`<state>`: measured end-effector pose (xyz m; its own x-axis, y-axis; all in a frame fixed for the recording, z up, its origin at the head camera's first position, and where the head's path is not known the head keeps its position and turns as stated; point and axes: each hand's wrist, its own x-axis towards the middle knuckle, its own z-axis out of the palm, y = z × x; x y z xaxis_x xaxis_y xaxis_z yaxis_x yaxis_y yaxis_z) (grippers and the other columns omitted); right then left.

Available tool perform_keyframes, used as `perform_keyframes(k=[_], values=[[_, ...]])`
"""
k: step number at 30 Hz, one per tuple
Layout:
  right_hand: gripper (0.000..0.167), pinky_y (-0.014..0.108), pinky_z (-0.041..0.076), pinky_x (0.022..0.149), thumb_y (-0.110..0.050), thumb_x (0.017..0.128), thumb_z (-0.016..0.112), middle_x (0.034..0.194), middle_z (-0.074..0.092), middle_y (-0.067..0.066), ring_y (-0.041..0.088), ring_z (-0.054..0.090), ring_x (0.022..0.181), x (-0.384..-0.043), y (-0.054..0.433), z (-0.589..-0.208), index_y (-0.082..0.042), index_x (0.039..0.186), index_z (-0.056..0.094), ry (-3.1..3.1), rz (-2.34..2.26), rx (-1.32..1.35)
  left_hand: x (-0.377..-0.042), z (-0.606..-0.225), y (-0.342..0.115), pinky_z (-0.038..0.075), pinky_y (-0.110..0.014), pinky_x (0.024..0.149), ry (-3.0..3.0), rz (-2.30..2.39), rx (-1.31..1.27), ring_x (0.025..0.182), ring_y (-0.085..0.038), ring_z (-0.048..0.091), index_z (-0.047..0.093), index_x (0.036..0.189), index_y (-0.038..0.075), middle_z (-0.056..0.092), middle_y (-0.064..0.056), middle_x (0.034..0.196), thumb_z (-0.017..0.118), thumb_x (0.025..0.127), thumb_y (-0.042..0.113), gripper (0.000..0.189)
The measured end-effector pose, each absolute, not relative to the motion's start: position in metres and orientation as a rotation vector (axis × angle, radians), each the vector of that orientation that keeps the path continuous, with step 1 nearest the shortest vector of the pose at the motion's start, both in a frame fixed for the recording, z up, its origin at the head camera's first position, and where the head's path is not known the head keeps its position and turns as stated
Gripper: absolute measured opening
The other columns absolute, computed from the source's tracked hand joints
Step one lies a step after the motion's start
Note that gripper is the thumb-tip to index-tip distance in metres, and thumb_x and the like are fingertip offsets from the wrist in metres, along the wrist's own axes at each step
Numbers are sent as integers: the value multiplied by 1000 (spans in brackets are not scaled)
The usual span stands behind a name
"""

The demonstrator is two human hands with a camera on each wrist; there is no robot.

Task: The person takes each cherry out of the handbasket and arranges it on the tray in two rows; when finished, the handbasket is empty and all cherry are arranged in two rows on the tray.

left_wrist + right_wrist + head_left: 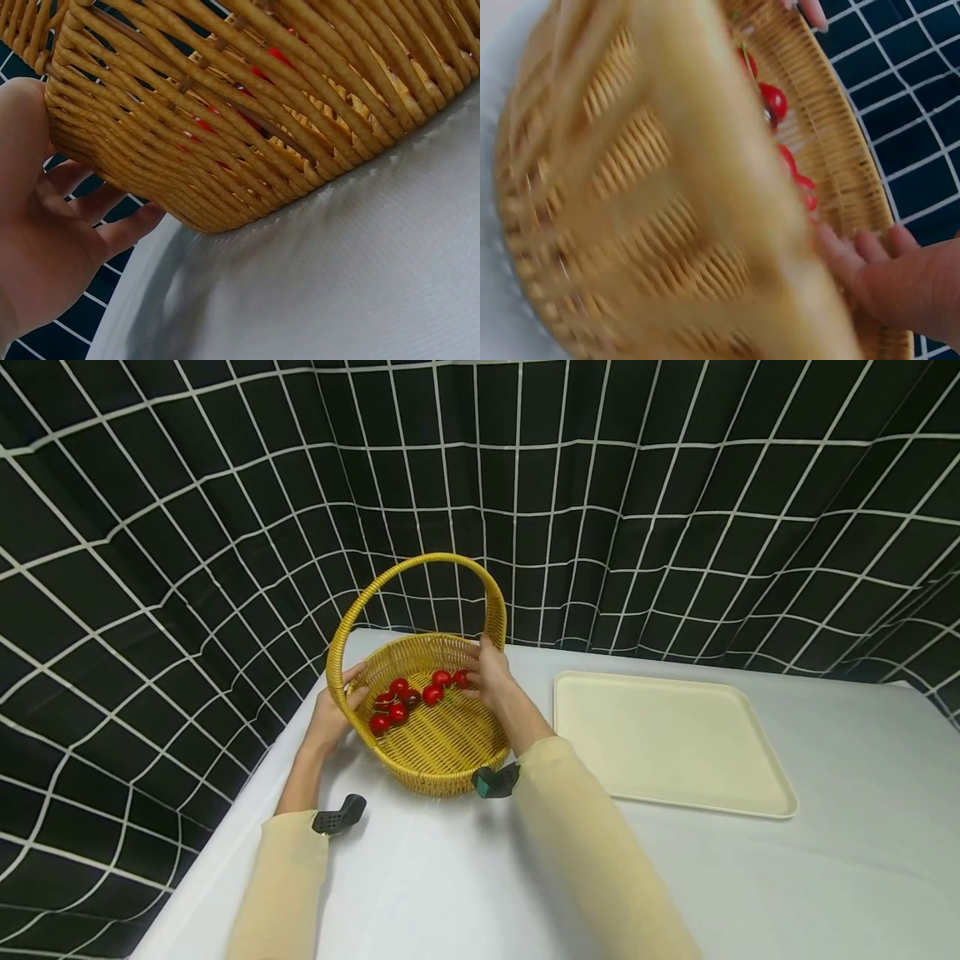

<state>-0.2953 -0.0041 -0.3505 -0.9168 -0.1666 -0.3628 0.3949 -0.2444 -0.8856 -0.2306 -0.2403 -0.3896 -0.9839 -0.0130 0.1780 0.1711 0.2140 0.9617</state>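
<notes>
A yellow-brown woven basket [438, 774] with a tall arched handle [450, 558] stands on the white table. Several red cherries [397, 714] lie inside it, mostly towards the left. My left hand [330, 718] holds the basket's left side, the thumb against the wicker and the fingers [131, 229] round the far side, partly hidden. Over the right part of the basket, my right hand [492, 675] reaches in beside the handle's base. Its spread fingers [840, 259] are close to the cherries [805, 193] at that end; whether they touch is unclear. Blurred wicker fills much of the right wrist view.
To the right of the basket lies a cream rectangular tray [667, 739]. A black cloth with a white grid [600, 485] hangs behind and to the left of the table [420, 877]. Both wrists carry small dark devices [341, 816].
</notes>
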Motion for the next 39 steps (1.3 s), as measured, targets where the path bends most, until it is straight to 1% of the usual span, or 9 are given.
perform_keyframes(k=[6,9,11,18,22,25,30,35,39], values=[[57,57,27,106,-44,103,25,154,21,15,39,19,138,-291,-13,-355,-8,143,43,1600,-2306,432,-232,-387,-237,36,-50,102,-2330,-1865,-148,131,-38,37,35,143,-7,37,-26,144,49,97,2,49],[57,57,27,106,-45,102,26,155,16,14,38,14,140,-291,-15,-358,-9,144,41,1572,-2341,475,-233,-388,-236,33,-50,105,-2315,-1862,-153,132,-37,36,35,142,-7,37,-25,145,49,96,1,48],[57,58,27,106,-44,102,27,155,16,13,37,14,140,-291,-16,-362,-10,145,39,1562,-2341,493,-235,-389,-236,31,-50,106,-2299,-1875,-159,132,-37,36,36,142,-7,36,-24,145,49,96,0,48],[57,55,31,104,-44,102,25,155,22,12,35,22,139,-298,-9,-370,-10,147,36,1605,-2242,458,-251,-409,-241,36,-43,105,-2287,-1846,-186,128,-32,42,39,143,-1,42,-20,143,49,97,1,47],[56,53,34,103,-42,103,23,152,25,15,35,27,136,-303,-5,-369,-10,147,36,1605,-2182,423,-252,-410,-240,36,-44,104,-2287,-1840,-189,128,-32,42,39,143,0,42,-19,143,48,97,2,47],[55,53,36,102,-41,104,22,148,29,18,37,31,133,-306,-4,-369,-10,147,35,1628,-2125,383,-251,-410,-240,33,-45,106,-2295,-1834,-177,130,-31,40,39,144,1,42,-19,143,47,97,3,47],[54,54,40,98,-39,104,24,148,30,18,38,33,131,-306,-4,-370,-8,147,33,1704,-2006,307,-244,-401,-238,26,-44,110,-2304,-1870,-157,135,-32,33,36,144,-2,39,-22,145,45,97,0,48],[54,47,48,91,-39,104,22,146,32,15,35,38,123,-305,-7,-373,-7,144,39,1862,-1840,201,-233,-388,-234,22,-45,112,-2326,-1878,-126,138,-34,27,33,144,-5,34,-25,146,42,97,-2,48],[56,44,49,90,-42,104,20,145,32,16,35,37,124,-304,-10,-375,-9,144,42,1927,-1781,130,-232,-390,-235,20,-44,113,-2328,-1894,-111,139,-32,24,32,145,-5,32,-23,148,42,98,-2,48]])
